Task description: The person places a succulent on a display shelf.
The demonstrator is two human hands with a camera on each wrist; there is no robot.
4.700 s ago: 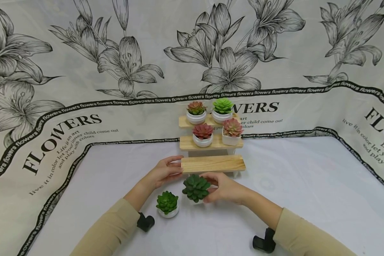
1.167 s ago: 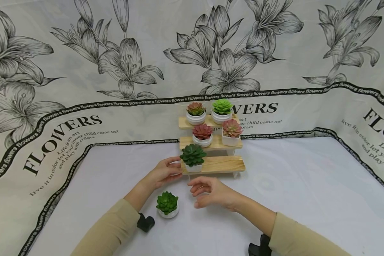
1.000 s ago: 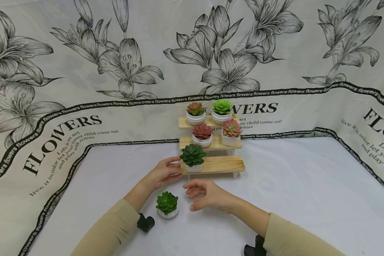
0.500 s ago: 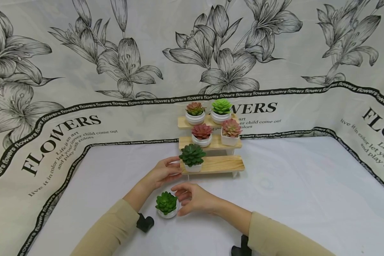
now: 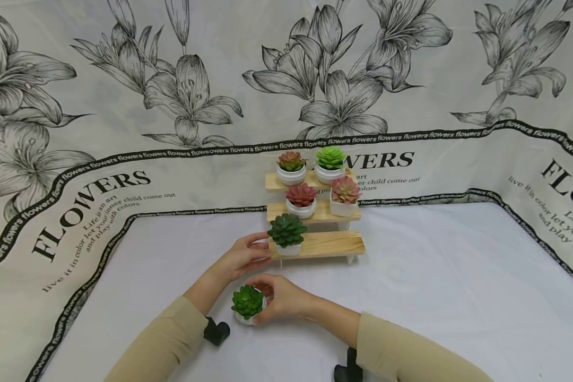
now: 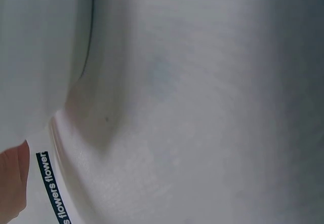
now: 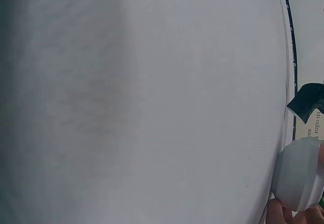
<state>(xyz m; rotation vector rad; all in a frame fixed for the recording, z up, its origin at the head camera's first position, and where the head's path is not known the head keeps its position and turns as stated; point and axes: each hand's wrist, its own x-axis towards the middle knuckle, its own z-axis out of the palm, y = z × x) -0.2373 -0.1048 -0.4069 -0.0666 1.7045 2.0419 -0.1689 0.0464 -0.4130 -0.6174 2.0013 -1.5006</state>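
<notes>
In the head view, my right hand [image 5: 286, 300] grips the white pot of a green succulent [image 5: 247, 301] standing on the cloth, thumb in front and fingers behind. The right wrist view shows this white pot [image 7: 297, 173] at its right edge, with fingers [image 7: 298, 216] against it. My left hand [image 5: 243, 257] holds the left end of the lowest board of a three-tier wooden stand [image 5: 334, 244]. Beside those fingers, a dark green succulent [image 5: 287, 233] in a white pot sits on that board's left part. Only a bit of my left hand [image 6: 12, 183] shows in the left wrist view.
On the middle board are a red succulent [image 5: 301, 199] and a pink one [image 5: 345, 196]. The top board bears a reddish-green succulent [image 5: 291, 167] and a bright green one [image 5: 330, 163]. White cloth [image 5: 434, 276] covers the table; a flower-printed backdrop [image 5: 210, 106] stands behind.
The dark green succulent went from my right hand onto the lowest board. My right hand let go, moved left and down, and closed round the green succulent's pot. My left hand stayed at the stand.
</notes>
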